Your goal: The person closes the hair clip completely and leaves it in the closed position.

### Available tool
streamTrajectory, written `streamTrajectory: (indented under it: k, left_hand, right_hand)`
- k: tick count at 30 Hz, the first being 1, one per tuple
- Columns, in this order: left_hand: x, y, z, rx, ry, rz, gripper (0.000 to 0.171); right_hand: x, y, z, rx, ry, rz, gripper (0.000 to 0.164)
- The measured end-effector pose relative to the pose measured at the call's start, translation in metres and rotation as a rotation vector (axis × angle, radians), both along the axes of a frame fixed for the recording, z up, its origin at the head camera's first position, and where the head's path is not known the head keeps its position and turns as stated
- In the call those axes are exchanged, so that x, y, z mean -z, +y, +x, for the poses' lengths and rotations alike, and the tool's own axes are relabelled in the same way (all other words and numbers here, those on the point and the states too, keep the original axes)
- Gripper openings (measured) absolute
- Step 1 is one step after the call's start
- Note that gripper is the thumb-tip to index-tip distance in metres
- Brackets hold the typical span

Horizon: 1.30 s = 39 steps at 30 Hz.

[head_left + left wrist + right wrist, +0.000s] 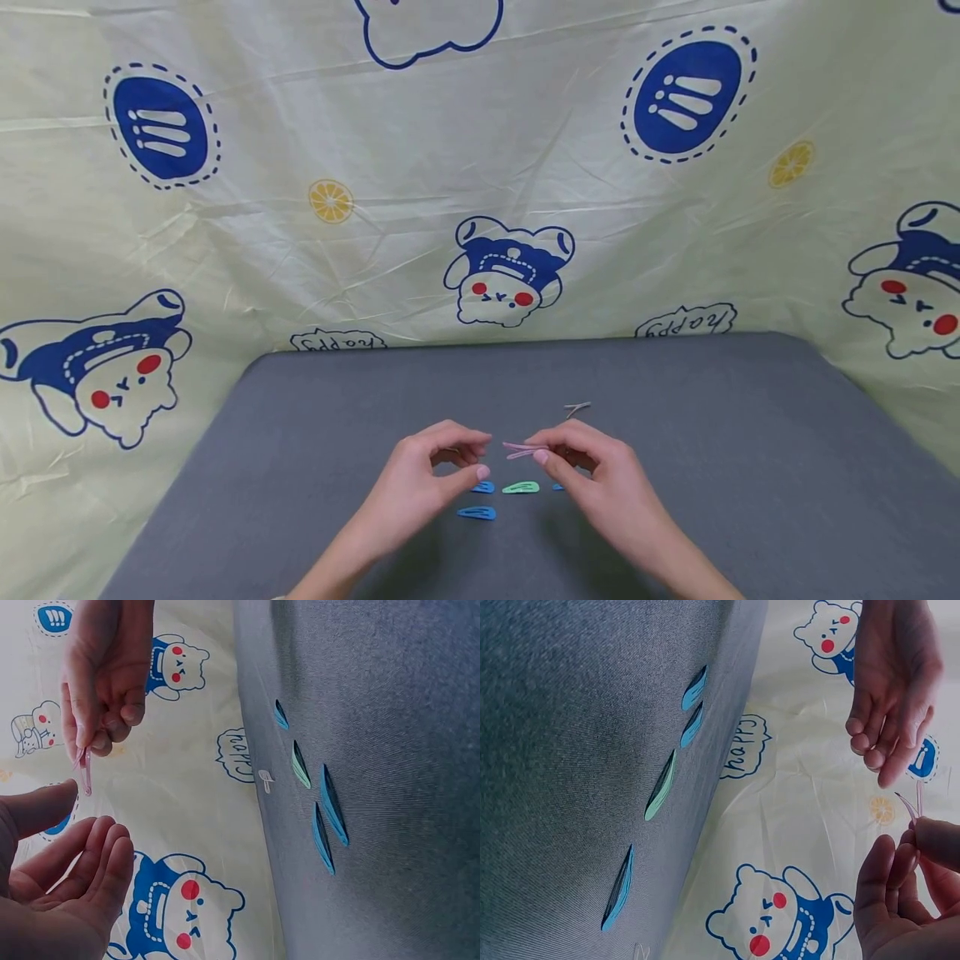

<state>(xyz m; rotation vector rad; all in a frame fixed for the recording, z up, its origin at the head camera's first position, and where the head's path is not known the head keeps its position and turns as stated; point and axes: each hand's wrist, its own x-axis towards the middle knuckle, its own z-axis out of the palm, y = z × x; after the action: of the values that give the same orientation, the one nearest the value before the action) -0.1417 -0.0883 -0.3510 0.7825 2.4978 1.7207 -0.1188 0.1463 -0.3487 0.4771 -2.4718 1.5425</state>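
Observation:
My right hand [600,467] pinches a pink snap hair clip [521,451] between thumb and forefinger. The clip's two arms stand spread apart, pointing toward the left hand; in the right wrist view the pink hair clip [909,805] rises in a V above the fingertips. Facing it, my left hand [431,471] holds nothing, its thumb and fingers parted with a gap before the clip. Below the hands on the table lie a green hair clip [521,487] and blue hair clips, one [477,512] nearer me. Another blue clip [558,487] is partly hidden behind the right hand.
A pale, spread hair clip [577,407] lies farther back on the grey table [337,417]. Behind the table hangs a cream curtain [405,150] printed with bears and orange slices.

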Motion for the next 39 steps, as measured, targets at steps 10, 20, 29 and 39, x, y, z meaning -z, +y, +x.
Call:
streamTrajectory:
  k: [10, 20, 29, 39]
  left_hand:
    - [0.003, 0.0, 0.004, 0.028, 0.01, 0.037, 0.028]
    - [0.007, 0.009, 0.013, 0.0, 0.079, -0.035, 0.029]
    - [0.01, 0.015, 0.017, -0.065, 0.155, 0.018, 0.015]
    - [0.016, 0.014, 0.012, 0.011, 0.209, 0.136, 0.006]
  right_hand:
    - [0.001, -0.005, 0.004, -0.022, -0.053, -0.016, 0.01]
    - [0.005, -0.008, 0.008, -0.084, -0.003, -0.023, 0.009]
    - [0.005, -0.008, 0.01, -0.106, -0.039, -0.036, 0.008]
    - [0.011, -0.008, 0.008, -0.104, -0.071, -0.089, 0.009]
